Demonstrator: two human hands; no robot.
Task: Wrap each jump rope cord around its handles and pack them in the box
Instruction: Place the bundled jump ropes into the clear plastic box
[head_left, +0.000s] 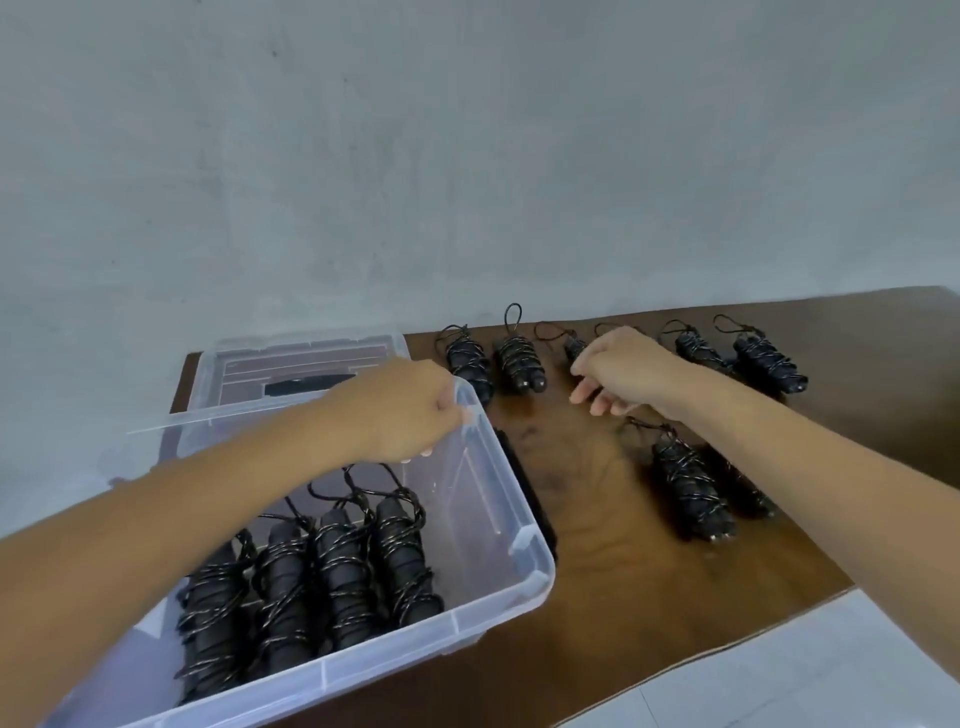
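1. Your left hand (410, 410) rests on the far right corner of the clear rectangular plastic box (498, 592). Its fingers are curled over the rim there, so this grip is closed on the box.
2. The box sits at the left end of the dark brown wooden table (587, 525). Its near left part overhangs the table edge.
3. Four black jump ropes with cords wound around their paired handles (311, 577) lie side by side on the box floor. Their cord loops point toward the far wall of the box.
4. Your right hand (621, 371) hovers over the far row of wrapped ropes on the table. Its fingers hang loosely curled and point down and left. Whether this grip holds anything cannot be told, because the hand covers the rope beneath it.
5. The far row of wrapped black jump ropes (519, 361) runs left to right along the back of the table, near the wall.
6. Two more wrapped ropes (691, 486) lie closer to you on the right, partly under your right forearm.
7. A clear plastic lid (296, 364) lies flat behind the box, against the grey wall (467, 156).
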